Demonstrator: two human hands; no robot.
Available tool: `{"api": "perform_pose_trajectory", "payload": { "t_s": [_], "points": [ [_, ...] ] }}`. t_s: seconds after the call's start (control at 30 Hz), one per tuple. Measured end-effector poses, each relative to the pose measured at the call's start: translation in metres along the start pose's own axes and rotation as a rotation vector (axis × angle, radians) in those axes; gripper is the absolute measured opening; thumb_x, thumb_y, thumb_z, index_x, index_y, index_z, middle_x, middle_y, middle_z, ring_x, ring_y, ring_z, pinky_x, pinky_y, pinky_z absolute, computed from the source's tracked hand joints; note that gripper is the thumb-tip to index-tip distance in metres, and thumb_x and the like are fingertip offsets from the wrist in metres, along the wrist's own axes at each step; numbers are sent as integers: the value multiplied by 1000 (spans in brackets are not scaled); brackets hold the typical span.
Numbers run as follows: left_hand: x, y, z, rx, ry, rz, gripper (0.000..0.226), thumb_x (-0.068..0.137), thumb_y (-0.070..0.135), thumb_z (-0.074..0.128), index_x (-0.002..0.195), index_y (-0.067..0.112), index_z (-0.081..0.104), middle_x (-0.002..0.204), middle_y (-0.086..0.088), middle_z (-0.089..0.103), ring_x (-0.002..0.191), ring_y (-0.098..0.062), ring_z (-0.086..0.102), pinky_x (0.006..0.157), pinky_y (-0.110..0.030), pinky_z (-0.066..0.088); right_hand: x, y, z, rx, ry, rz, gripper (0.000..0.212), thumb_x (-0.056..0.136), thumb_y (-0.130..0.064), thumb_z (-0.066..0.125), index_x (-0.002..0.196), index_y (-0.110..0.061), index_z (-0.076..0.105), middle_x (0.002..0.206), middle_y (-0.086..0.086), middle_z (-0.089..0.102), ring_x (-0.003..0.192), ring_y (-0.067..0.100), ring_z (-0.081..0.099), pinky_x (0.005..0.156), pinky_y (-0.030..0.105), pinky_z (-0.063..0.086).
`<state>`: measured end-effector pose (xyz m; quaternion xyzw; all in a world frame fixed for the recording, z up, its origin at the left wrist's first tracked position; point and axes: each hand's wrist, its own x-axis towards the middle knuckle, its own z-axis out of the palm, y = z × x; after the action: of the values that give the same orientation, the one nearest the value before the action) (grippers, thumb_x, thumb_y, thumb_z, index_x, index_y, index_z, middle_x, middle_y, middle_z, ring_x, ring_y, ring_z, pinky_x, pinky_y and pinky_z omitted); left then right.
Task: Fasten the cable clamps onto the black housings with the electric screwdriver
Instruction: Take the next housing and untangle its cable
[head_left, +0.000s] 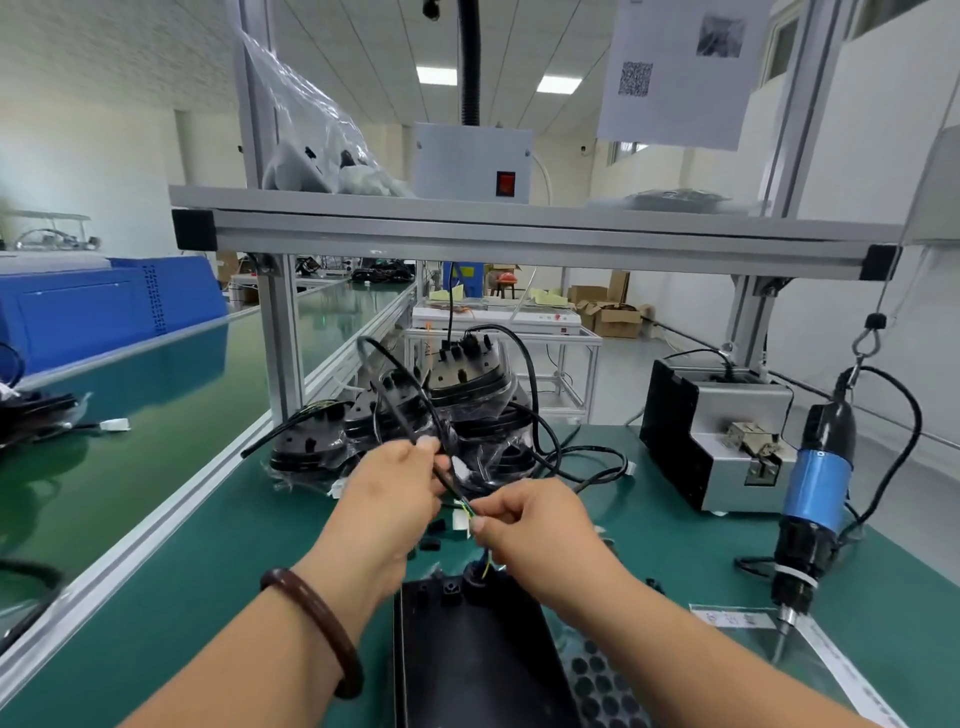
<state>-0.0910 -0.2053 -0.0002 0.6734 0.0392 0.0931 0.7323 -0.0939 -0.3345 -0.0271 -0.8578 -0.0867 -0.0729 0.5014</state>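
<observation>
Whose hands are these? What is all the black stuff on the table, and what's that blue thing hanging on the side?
There is no robot here. The picture comes from a camera worn on a person's head, looking down at their own two hands. The left hand grips a black cable, and the right hand pinches the thin coloured wires at its end. Just below them a black housing lies on the green table. Behind the hands is a pile of more housings with their cables. The blue tool hanging on the right is the electric screwdriver; nobody is holding it.
</observation>
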Motion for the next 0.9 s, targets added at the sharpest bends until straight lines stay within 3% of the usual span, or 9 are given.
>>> {"api": "perform_pose_trajectory", "payload": {
  "t_s": [0.07,0.13,0.2,0.3,0.43,0.5,0.63,0.77,0.9],
  "points": [
    [5,8,13,-49,-42,54,30,102,23,38,89,13,63,76,-2,65,73,-14,63,77,-31,53,0,-1,-3,-8,6,-17,12,84,-16,72,73,-21,71,58,-10,58,46,-3,45,52,12,38],
    [9,10,22,-20,-126,122,32,102,25,37,92,12,65,68,0,59,65,-13,60,72,-31,52,0,-5,-12,-47,-27,-20,20,83,-18,73,65,-10,69,54,-7,53,45,3,41,49,14,36],
    [12,9,27,19,-214,173,33,102,26,38,90,15,67,62,5,51,57,-10,52,69,-33,51,6,-12,-29,41,-61,18,22,84,-17,70,68,-2,69,56,0,54,47,8,42,46,17,36],
    [14,3,27,95,-285,248,36,100,31,40,81,24,69,53,14,45,51,-4,44,73,-32,54,26,-30,-61,301,39,115,16,89,-16,64,80,-4,71,64,3,62,47,6,47,44,18,38],
    [11,-2,25,377,-267,468,36,96,45,40,76,27,64,49,20,49,52,3,46,59,-16,47,46,-54,-85,486,114,83,28,92,-33,61,86,-7,66,68,1,63,53,7,47,45,17,39],
    [6,-3,25,487,-313,597,36,95,47,40,73,27,62,49,17,45,52,2,45,53,-12,38,52,-64,-88,564,71,53,19,92,-24,63,88,-6,64,68,3,64,51,6,46,42,16,37],
    [1,-4,20,555,-361,721,39,90,54,35,70,27,57,62,21,50,62,3,47,59,-8,35,50,-72,-91,635,-5,-48,13,92,-13,61,80,-8,65,61,0,61,47,5,47,43,14,38],
    [0,-6,10,393,-371,626,49,86,62,35,66,16,41,61,14,38,62,-3,42,60,-23,41,41,-71,-103,860,-81,-120,20,78,-27,66,71,-9,69,62,-2,56,47,5,42,39,14,30],
    [2,-5,5,201,-328,417,56,84,73,36,61,21,37,57,13,35,57,-5,44,69,-26,44,46,-69,-109,1224,-116,-70,8,79,-14,61,77,-7,64,69,5,59,45,5,48,36,13,35]
  ]
}}
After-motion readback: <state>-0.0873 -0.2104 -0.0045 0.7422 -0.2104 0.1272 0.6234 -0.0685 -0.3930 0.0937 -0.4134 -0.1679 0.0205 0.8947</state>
